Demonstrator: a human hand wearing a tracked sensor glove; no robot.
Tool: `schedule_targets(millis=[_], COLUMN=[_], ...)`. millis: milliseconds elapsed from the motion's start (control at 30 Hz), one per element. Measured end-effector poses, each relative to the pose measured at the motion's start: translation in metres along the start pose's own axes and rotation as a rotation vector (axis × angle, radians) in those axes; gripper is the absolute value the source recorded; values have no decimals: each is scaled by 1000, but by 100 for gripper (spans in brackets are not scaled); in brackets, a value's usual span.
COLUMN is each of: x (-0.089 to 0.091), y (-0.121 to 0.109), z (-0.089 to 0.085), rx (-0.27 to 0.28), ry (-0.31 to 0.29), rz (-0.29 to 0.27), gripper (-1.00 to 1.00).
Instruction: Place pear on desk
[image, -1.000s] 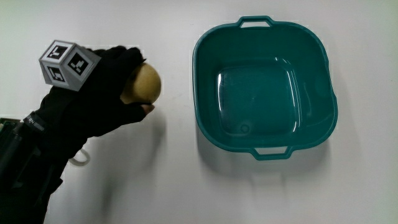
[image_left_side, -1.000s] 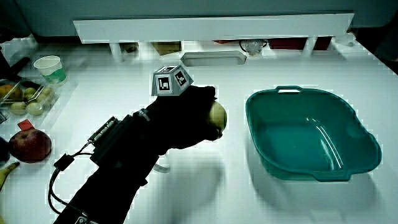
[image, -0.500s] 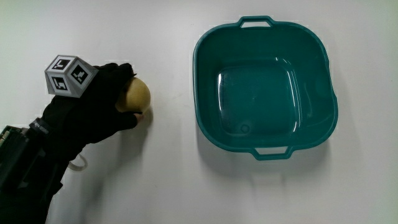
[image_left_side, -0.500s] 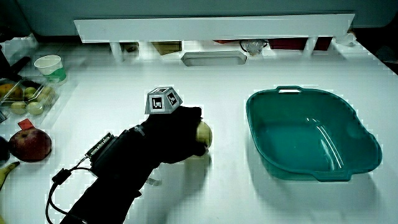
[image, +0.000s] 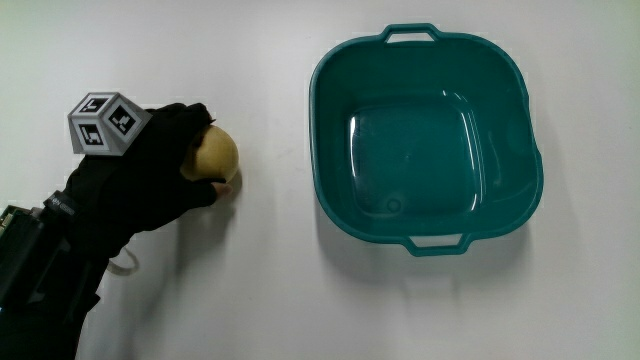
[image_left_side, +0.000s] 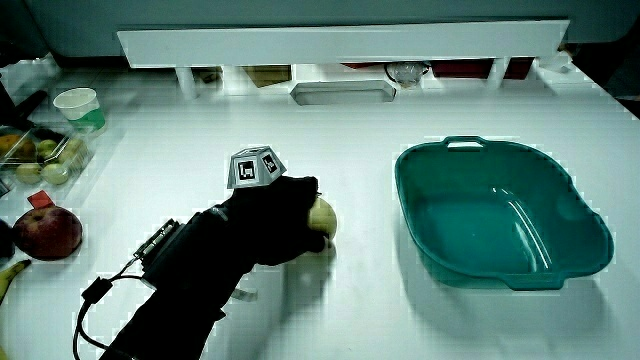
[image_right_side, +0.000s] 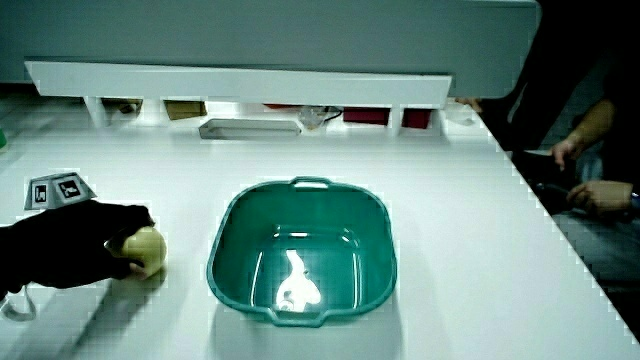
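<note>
Seen from above in the main view, the hand (image: 150, 175) is curled around the pear (image: 212, 154), gripping it from the person's side, with the fruit low on the desk (image: 260, 300) beside the basin (image: 425, 140) and apart from it; whether the pear already bears on the desk cannot be told here. Then in a side view the pear (image_left_side: 320, 216) looks to be touching the desk (image_left_side: 330, 300), the hand (image_left_side: 265, 215) wrapped over it, the cube (image_left_side: 255, 167) uppermost; a good release would mean letting the fruit settle fully before the fingers open, since a pear rolls easily. Lastly, in a side view the pear (image_right_side: 146, 249) sits at the fingertips of the hand (image_right_side: 75, 250), clear of the basin (image_right_side: 235, 215); I would open slowly and lift straight off, so the glove does not nudge it toward the basin.
</note>
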Motion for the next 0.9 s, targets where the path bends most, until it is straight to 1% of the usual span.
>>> schedule_targets(millis=[33, 67, 100, 133, 167, 233, 267, 300, 533, 567, 600, 633, 700, 733, 767, 800, 833, 867, 900], x=[-2, -2, -2, -2, -3, -5, -7, -7, -20, -22, -14, -26, -14, 1, 12, 21, 26, 27, 31], y=[0, 0, 0, 0, 0, -4, -7, -11, -49, -54, -62, -59, -72, -82, -90, -96, -99, -102, -106], z=[-1, -2, -2, -3, -4, -4, -5, -3, -1, 0, 3, -6, -5, 1, 3, 4, 2, -2, -4], rx=[5, -5, -16, -33, -42, -78, -62, -54, -17, -12, -9, 23, 12, 16, 1, -26, -40, -63, -53], ry=[-5, -12, -18, -5, 1, 2, 4, 27, 18, 16, 72, 161, 260, 310, 334, 342, 362, 383, 426], rz=[-9, -7, -3, 7, 4, 45, 33, 27, -25, -32, -42, 14, 42, 21, 18, 13, 10, 40, 50], gripper=[0, 0, -7, -14, -21, -36, -43, -50, -100, -100, -100, -100, -100, -100, -100, -100, -100, -100, -100])
